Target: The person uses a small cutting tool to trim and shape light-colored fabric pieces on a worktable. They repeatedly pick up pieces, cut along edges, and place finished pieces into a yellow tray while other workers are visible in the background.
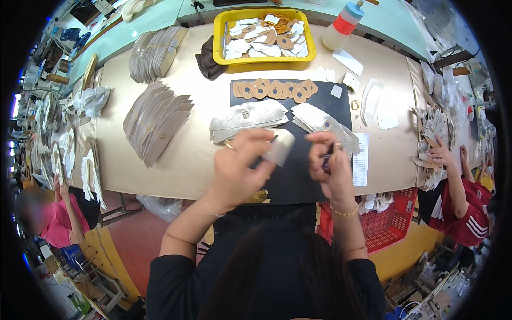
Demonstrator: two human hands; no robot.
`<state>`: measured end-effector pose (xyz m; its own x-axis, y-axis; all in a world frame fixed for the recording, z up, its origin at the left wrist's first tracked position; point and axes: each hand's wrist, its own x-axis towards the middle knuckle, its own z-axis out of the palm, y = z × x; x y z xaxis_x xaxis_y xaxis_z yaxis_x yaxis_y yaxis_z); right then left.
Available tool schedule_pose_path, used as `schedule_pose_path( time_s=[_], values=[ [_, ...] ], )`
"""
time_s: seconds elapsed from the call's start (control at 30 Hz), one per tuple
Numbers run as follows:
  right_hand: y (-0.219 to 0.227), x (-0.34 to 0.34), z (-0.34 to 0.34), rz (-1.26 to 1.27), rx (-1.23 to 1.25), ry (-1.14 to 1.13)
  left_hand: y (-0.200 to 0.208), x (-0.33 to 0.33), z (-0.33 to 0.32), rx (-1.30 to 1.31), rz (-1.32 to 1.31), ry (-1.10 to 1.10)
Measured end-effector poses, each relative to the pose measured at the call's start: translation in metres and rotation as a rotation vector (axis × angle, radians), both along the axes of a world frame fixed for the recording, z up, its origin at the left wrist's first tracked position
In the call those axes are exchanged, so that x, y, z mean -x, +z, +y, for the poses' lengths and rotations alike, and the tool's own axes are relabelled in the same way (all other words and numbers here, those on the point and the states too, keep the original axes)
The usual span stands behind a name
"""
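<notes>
My left hand (pixel 234 173) is closed on a pale, silvery cut piece (pixel 282 146), lifted above the black mat (pixel 285 184). Motion blurs the piece and my fingers. To its right my right hand (pixel 338 176) has its fingers curled round a small dark, purplish thing (pixel 326 161) whose kind I cannot make out. Just beyond my hands lie two fanned stacks of silvery panels, the left stack (pixel 248 117) and the right stack (pixel 314 118); some of the panels show a small hole. Along the mat's far edge runs an overlapping row of tan pieces (pixel 274 89) with holes.
A yellow tray (pixel 217 45) of white and tan pieces stands at the back, beside a bottle (pixel 344 24) with a red band. Bundled panels (pixel 154 122) lie left. A printed sheet (pixel 361 160) lies right, above a red basket (pixel 381 232). Co-workers sit on both sides.
</notes>
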<state>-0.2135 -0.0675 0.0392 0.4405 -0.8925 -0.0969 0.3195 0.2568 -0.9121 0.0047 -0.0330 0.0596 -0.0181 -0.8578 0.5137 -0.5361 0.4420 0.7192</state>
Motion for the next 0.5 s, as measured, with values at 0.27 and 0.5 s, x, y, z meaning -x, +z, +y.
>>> schedule_pose_path(
  time_s=[0.27, 0.5],
  values=[
    [-0.045, 0.019, 0.009, 0.461, -0.389, 0.174, -0.028, 0.017, 0.009, -0.041, -0.219, -0.353],
    [-0.043, 0.017, 0.020, 0.948, 0.232, 0.238, -0.062, -0.050, -0.107, -0.203, -0.358, -0.041]
  ],
)
